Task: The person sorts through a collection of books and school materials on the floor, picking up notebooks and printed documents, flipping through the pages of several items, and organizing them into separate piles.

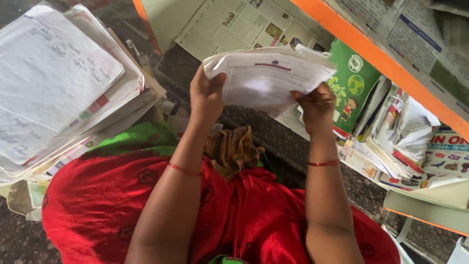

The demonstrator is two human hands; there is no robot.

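Observation:
A sheaf of white printed papers (pixel 266 73) is held up in front of me by both hands. My left hand (pixel 206 95) grips its left edge, thumb over the front sheet. My right hand (pixel 317 105) pinches the lower right corner, fingers curled around the sheets. The pages bend and fan slightly at the top. Each wrist wears a thin red thread. My lap below is covered in red cloth (pixel 97 205), with a crumpled brown cloth (pixel 233 149) lying on it between my arms.
A tall pile of worn notebooks and loose papers (pixel 58 83) stands at the left. A green picture book (pixel 354 83) and a heap of booklets (pixel 405 142) sit at the right under an orange-edged shelf (pixel 381 58) lined with newspaper (pixel 234 24). The floor is dark stone.

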